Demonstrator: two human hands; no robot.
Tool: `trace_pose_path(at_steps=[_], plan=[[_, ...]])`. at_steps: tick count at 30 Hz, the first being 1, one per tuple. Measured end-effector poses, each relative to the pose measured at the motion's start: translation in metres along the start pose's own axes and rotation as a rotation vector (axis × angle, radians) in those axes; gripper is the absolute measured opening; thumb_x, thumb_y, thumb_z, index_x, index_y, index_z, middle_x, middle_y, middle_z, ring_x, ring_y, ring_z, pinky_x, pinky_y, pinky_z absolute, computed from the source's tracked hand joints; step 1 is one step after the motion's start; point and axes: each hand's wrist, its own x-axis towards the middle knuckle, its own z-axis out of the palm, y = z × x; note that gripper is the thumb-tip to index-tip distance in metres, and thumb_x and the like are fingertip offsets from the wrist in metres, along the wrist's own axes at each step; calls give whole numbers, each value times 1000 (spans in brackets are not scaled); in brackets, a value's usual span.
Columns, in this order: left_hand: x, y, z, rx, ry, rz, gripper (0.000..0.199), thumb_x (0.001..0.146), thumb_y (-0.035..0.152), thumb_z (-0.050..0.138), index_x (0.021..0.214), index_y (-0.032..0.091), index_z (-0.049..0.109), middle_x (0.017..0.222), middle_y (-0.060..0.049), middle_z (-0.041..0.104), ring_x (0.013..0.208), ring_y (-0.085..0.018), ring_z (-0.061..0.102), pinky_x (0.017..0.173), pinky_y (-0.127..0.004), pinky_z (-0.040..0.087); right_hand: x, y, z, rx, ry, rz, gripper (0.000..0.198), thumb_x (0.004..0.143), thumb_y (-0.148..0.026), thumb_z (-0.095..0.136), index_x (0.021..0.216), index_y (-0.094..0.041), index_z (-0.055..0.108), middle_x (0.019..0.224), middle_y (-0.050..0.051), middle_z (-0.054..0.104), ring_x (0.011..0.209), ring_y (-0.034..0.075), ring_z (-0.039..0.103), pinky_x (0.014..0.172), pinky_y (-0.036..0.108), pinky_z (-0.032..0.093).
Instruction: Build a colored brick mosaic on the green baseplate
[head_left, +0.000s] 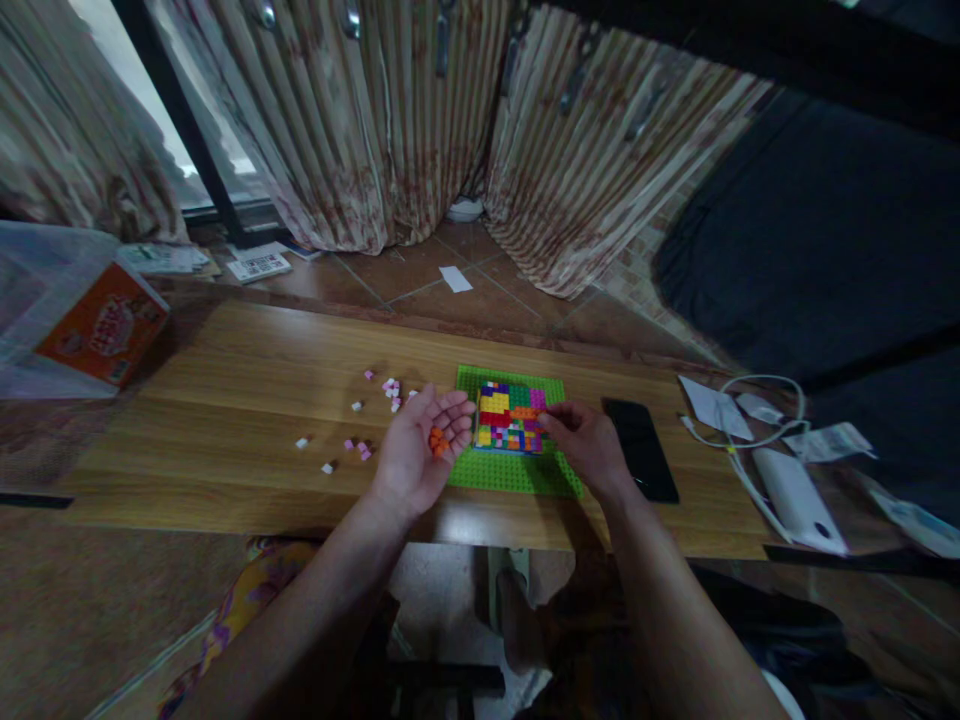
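Observation:
My left hand [418, 450] is turned palm up beside the build, fingers slightly curled, with several small orange toy bricks [438, 441] lying in it. A green baseplate [517, 479] lies on the table, bearing a multicoloured block of toy bricks [495, 404] in yellow, red, orange, green, purple and blue. At that block's right edge, my right hand [589, 440] pinches at an orange brick at the end of an orange row; the fingertips partly hide it. Loose pink and white bricks [363, 449] are scattered on the table left of my left hand.
The wooden table [225, 400] also holds a black phone [641, 450] right of my right hand. Further right are a white cable [787, 380], papers and a white power bank [799, 495]. A plastic bag [45, 300] stands at far left. Curtains [360, 150] hang beyond.

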Motion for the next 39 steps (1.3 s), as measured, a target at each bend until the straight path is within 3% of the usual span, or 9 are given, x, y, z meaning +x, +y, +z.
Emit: trace_pose_path(at_steps=[11, 20, 23, 26, 28, 31, 34, 39], plan=[[0, -1, 1, 9, 19, -8, 35, 92, 33, 46, 79, 8, 68, 74, -8, 67, 62, -10, 59, 60, -21, 50, 3, 3, 6, 352, -50, 240, 42, 54, -47, 81, 76, -14, 68, 56, -1, 60, 49, 10, 51, 46, 23, 44], [-1, -8, 4, 21, -71, -52, 39, 91, 39, 46, 83, 8, 69, 78, -10, 68, 68, -12, 62, 65, -22, 51, 3, 3, 12, 409, -27, 256, 42, 54, -48, 80, 76, -16, 65, 63, 1, 65, 51, 12, 55, 48, 26, 47], [-2, -12, 5, -14, -148, -73, 45, 90, 46, 46, 90, 7, 69, 89, -14, 70, 83, -17, 65, 79, -27, 52, 0, -4, 5, 322, 47, 152, 39, 61, -50, 77, 75, -15, 66, 62, 1, 65, 52, 13, 55, 50, 26, 45], [-2, -15, 6, -42, -215, -87, 50, 89, 52, 46, 97, 8, 68, 105, -18, 68, 103, -23, 63, 92, -33, 48, -11, -20, -2, 258, 174, -101, 27, 73, -43, 70, 74, -16, 67, 68, 1, 66, 60, 13, 57, 58, 26, 46], [-2, -16, 6, -48, -246, -102, 53, 88, 55, 45, 102, 8, 67, 111, -18, 67, 109, -24, 61, 96, -34, 46, -23, -34, -2, 270, 100, -253, 19, 80, -37, 65, 78, -18, 68, 74, 2, 67, 67, 14, 59, 64, 27, 47], [-1, -18, 6, -61, -272, -124, 55, 89, 57, 43, 105, 9, 66, 114, -17, 66, 112, -24, 59, 96, -33, 45, -42, -53, 6, 162, -179, -453, 13, 87, -28, 59, 86, -21, 70, 87, 2, 69, 80, 15, 62, 75, 29, 48], [-1, -19, 6, -83, -280, -130, 56, 89, 57, 41, 104, 9, 65, 117, -17, 64, 114, -23, 57, 96, -31, 44, -53, -62, 17, 78, -332, -499, 10, 86, -22, 62, 93, -24, 70, 96, 2, 68, 88, 15, 63, 81, 32, 48], [-2, -19, 7, -85, -269, -133, 56, 88, 58, 43, 105, 9, 65, 121, -17, 61, 116, -25, 56, 96, -33, 44, -58, -62, 30, 50, -302, -454, 7, 83, -19, 67, 88, -22, 69, 92, 2, 67, 87, 16, 62, 81, 32, 47]])
